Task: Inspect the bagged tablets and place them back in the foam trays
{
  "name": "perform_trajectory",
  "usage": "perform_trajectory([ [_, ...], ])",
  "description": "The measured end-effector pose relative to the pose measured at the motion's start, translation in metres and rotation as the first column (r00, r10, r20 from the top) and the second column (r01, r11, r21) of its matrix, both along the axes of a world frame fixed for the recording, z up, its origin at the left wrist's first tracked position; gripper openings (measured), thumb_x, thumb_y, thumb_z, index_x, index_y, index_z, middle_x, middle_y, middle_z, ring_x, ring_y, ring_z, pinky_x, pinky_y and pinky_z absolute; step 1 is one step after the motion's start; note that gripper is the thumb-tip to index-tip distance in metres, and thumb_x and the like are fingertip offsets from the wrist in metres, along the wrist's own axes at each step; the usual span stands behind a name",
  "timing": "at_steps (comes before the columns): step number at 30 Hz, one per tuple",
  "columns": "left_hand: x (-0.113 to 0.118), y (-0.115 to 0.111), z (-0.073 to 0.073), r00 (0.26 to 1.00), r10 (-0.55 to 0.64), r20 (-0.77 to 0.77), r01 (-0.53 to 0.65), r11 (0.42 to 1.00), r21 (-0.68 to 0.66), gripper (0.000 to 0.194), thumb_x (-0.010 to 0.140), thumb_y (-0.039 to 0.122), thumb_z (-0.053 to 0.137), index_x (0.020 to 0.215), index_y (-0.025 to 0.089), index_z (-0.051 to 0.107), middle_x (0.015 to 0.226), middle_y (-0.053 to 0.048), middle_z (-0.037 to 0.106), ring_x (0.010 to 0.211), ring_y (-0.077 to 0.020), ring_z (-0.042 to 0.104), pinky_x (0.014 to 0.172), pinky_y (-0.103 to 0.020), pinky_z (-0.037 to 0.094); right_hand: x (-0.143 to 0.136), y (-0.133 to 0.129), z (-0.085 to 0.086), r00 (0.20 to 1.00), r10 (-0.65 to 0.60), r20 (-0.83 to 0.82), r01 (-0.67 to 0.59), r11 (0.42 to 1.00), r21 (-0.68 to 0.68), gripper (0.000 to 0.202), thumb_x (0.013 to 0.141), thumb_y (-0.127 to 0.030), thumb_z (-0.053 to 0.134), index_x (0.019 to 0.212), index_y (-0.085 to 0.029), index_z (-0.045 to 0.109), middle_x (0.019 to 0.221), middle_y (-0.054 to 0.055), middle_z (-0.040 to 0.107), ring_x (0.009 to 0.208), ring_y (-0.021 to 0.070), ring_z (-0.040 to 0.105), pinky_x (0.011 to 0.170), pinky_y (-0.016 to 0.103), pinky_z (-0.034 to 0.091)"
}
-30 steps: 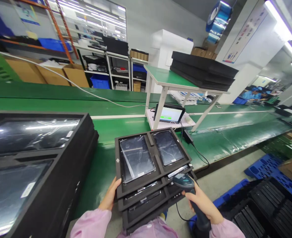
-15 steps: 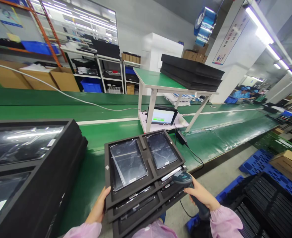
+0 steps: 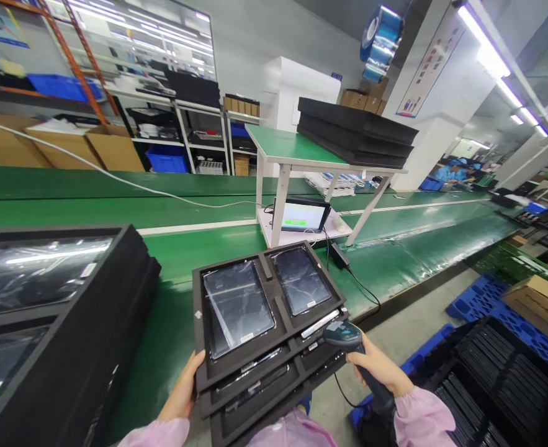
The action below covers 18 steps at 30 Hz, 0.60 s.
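Observation:
In the head view a stack of black foam trays [image 3: 280, 308] lies tilted in front of me, the layers staggered. Two dark flat screens [image 3: 239, 304] in clear film sit in the top tray's compartments, with small white labels at their lower edges. My left hand [image 3: 180, 391] grips the left edge of the top trays; its thumb shows and the other fingers are mostly hidden. Closed around the handle of a dark barcode scanner [image 3: 343, 336], my right hand [image 3: 380, 366] is at the stack's right side. The scanner's head points toward the labels, close to the tray edges.
A larger stack of foam trays [image 3: 92, 310] stands at the left on the green conveyor [image 3: 185, 245]. Ahead, a small table [image 3: 274, 144] bears black foam, with a lit monitor [image 3: 301, 216] beneath it. Blue pallets [image 3: 476, 304] and a bin of black parts lie lower right.
The view has shifted very slightly, so the scene sits a little further left. Both hands, the trays and the scanner keep nearly the same positions.

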<state>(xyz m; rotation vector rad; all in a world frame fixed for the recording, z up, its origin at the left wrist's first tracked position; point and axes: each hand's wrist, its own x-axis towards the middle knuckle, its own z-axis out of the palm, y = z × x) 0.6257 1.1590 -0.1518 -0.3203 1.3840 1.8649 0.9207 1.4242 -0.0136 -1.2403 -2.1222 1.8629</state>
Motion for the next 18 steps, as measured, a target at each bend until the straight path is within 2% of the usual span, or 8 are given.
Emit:
perform_trajectory([
  [5, 0.002, 0.001, 0.006, 1.000, 0.003, 0.001, -0.003, 1.000, -0.005, 0.029, 0.086, 0.021, 0.049, 0.114, 0.022, 0.057, 0.090, 0.000, 0.073, 0.073, -0.0175, 0.069, 0.073, -0.029, 0.055, 0.004, 0.000, -0.002, 0.999, 0.036, 0.028, -0.035, 0.998, -0.046, 0.076, 0.072, -0.026, 0.054, 0.138, -0.020, 0.017, 0.045, -0.008, 0.048, 0.040, 0.0141, 0.047, 0.038, 0.021, 0.036],
  [10, 0.000, 0.000, -0.001, 1.000, -0.007, -0.024, 0.007, 1.000, 0.012, 0.030, 0.085, 0.021, 0.052, 0.115, 0.021, 0.056, 0.096, -0.001, 0.072, 0.074, -0.0167, 0.069, 0.074, -0.027, 0.054, 0.007, -0.004, -0.011, 0.998, 0.030, 0.051, -0.026, 0.997, -0.072, 0.074, 0.066, -0.029, 0.055, 0.132, -0.020, 0.024, 0.069, -0.002, 0.059, 0.041, 0.0119, 0.050, 0.038, 0.021, 0.035],
  [15, -0.001, -0.001, -0.004, 1.000, -0.020, -0.008, 0.020, 1.000, -0.004, 0.031, 0.085, 0.022, 0.051, 0.116, 0.022, 0.055, 0.094, 0.000, 0.072, 0.074, -0.0165, 0.069, 0.074, -0.027, 0.054, 0.009, -0.010, -0.025, 0.999, 0.014, 0.046, -0.010, 0.996, -0.087, 0.073, 0.066, -0.027, 0.053, 0.132, -0.018, 0.024, 0.057, -0.005, 0.054, 0.038, 0.0122, 0.048, 0.037, 0.020, 0.034],
  [18, 0.000, 0.000, 0.002, 1.000, -0.016, 0.014, 0.016, 1.000, -0.009, 0.032, 0.086, 0.022, 0.048, 0.118, 0.021, 0.054, 0.087, 0.000, 0.073, 0.073, -0.0177, 0.069, 0.072, -0.029, 0.055, 0.011, -0.012, -0.035, 1.000, 0.007, 0.018, -0.005, 0.996, -0.094, 0.070, 0.066, -0.025, 0.051, 0.131, -0.019, 0.025, 0.061, -0.004, 0.056, 0.039, 0.0114, 0.048, 0.037, 0.020, 0.034],
])
